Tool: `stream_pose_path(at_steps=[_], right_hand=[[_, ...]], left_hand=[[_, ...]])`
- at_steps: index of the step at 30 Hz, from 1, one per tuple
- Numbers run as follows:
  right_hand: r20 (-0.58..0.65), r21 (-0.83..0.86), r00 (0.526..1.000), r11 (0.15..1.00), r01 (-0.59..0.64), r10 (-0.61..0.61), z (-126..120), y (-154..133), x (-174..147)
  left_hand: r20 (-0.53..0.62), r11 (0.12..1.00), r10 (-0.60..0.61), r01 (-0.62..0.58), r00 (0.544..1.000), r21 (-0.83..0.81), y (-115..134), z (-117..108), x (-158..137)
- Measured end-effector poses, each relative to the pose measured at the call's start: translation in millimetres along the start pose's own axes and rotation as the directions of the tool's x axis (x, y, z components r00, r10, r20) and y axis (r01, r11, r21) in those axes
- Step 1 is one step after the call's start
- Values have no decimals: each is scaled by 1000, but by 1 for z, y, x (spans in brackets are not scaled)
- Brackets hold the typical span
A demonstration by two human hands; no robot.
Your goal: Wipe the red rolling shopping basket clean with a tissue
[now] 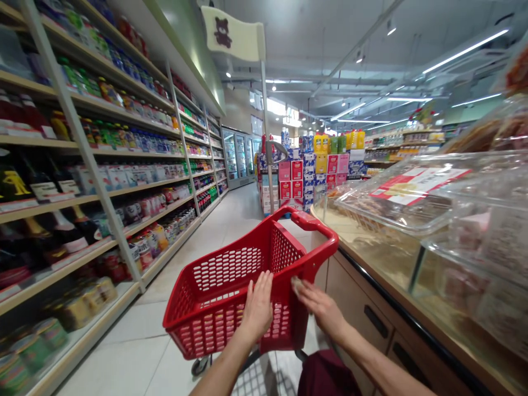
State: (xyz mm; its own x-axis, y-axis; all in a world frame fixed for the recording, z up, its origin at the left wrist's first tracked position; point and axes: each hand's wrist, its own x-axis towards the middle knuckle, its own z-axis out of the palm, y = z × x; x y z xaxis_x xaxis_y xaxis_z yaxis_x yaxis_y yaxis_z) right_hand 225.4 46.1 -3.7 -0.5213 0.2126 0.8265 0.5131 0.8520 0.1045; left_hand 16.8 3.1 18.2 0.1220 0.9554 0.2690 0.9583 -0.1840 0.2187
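Red plastic is making up the cart [223,308], which is standing on pale floor tiles [152,324] just ahead of the person. Its basket is showing slotted walls, and the near wall is hiding part of the inside. To the right of the cart, clear plastic boxes [358,203] are holding food on a counter [352,286], one lid bearing a red and white label [418,184]. To the cart's left, shelving [82,135] is holding rows of bottles and cans. Beyond the cart, cartons [291,179] are standing in stacks. A strip of floor is running between the cart and the shelving, leaving room on that side; on the other, the counter's dark edge is passing close by the cart. The left hand [259,302] is lying flat at the cart's near wall, fingers straight and close together. The right hand [319,305] is reaching to the cart's panel below the handle [307,220], fingers extended, a small pale thing [296,284] at its fingertips; whether it is clamping this, I cannot tell.
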Motion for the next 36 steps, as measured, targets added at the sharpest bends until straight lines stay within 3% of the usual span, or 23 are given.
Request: stream_pose_path(at_steps=[2, 3, 6, 8, 11, 13, 15, 17, 19, 23, 25, 29, 34, 36], right_hand=[[42, 19, 999, 1000, 0, -1, -7, 8, -2], [9, 2, 999, 999, -54, 54, -12, 15, 3], [-210, -90, 938, 950, -299, 276, -26, 43, 34], [-267, -138, 909, 921, -365, 320, -22, 53, 54], [-84, -140, 983, 974, -175, 164, -1, 50, 64], [55, -117, 998, 993, -30, 36, 6, 50, 63], [67, -181, 995, 982, -56, 69, 2, 62, 62], [-17, -289, 979, 936, -200, 203, -6, 78, 63], [-56, -334, 964, 905, -263, 259, -9, 88, 65], [123, -226, 987, 971, -75, 105, 4, 86, 69], [133, -217, 985, 973, -82, 113, 6, 90, 71], [1, -279, 972, 934, -224, 234, 11, 96, 76], [186, -133, 983, 991, 19, 6, 38, 72, 75], [206, -148, 978, 989, -13, 44, 35, 81, 75]], left_hand=[[10, 1000, 11, -11, 1000, 13, -1, 1, 1], [13, 1000, 14, -15, 1000, 22, -1, 1, 1], [10, 999, 9, -9, 1000, 38, 0, 2, 3], [5, 999, -2, 1, 1000, 35, 2, 2, 6], [-7, 1000, 2, -1, 1000, 28, 4, 4, 12], [-18, 1000, 7, -7, 1000, 25, 3, 7, 15], [-27, 1000, 5, -4, 1000, 18, 2, 10, 18], [-31, 1000, -5, 5, 1000, 10, 3, 12, 22], [-27, 1000, -16, 16, 1000, 4, 5, 13, 27], [18, 1000, -21, 21, 1000, -15, 4, 12, 33], [24, 999, -33, 33, 999, -20, -3, 12, 31], [-30, 993, -116, 117, 993, 26, -19, 17, 21], [30, 989, -128, 125, 991, 78, -27, 12, 17], [55, 987, -124, 118, 991, 105, -34, 7, 12]])
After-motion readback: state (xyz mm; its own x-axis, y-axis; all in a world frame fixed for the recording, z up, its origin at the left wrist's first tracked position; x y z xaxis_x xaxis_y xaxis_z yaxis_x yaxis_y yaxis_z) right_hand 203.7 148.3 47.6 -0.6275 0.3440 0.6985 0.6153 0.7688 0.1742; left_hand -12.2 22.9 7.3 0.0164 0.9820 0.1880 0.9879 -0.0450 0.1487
